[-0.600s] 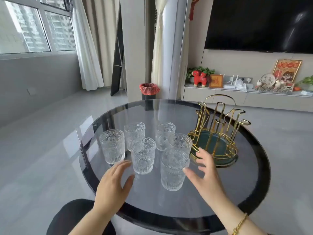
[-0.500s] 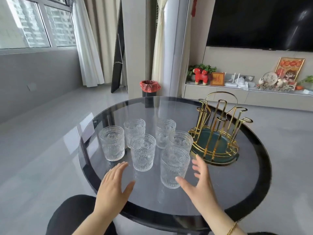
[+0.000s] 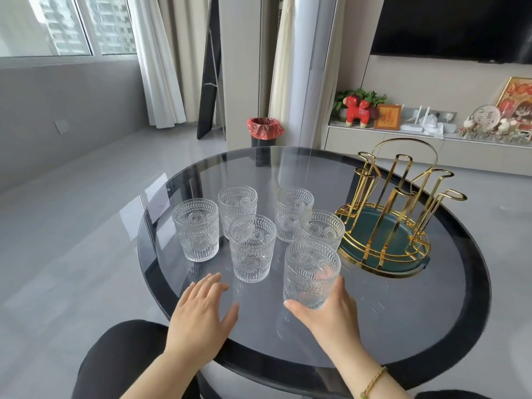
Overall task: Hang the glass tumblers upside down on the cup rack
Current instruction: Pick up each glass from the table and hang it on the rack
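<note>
Several embossed clear glass tumblers stand upright in a cluster on the round glass table (image 3: 417, 321). My right hand (image 3: 331, 315) wraps the base of the nearest tumbler (image 3: 311, 269), thumb in front and fingers showing through the glass behind it. Another tumbler (image 3: 252, 246) stands just beyond my left hand (image 3: 201, 309), which hovers flat and open over the table, touching nothing. The gold wire cup rack (image 3: 394, 208) with a dark green tray stands to the right of the glasses, all its prongs bare.
The table has a dark rim, and my dark-clothed knee (image 3: 121, 358) sits under its near edge. Beyond the table are a bin with a red bag (image 3: 264, 133), curtains, and a low cabinet with ornaments under a wall screen.
My right hand has moved in from beside the nearest tumbler and closed around its base. My left hand has stayed in place, open above the table.
</note>
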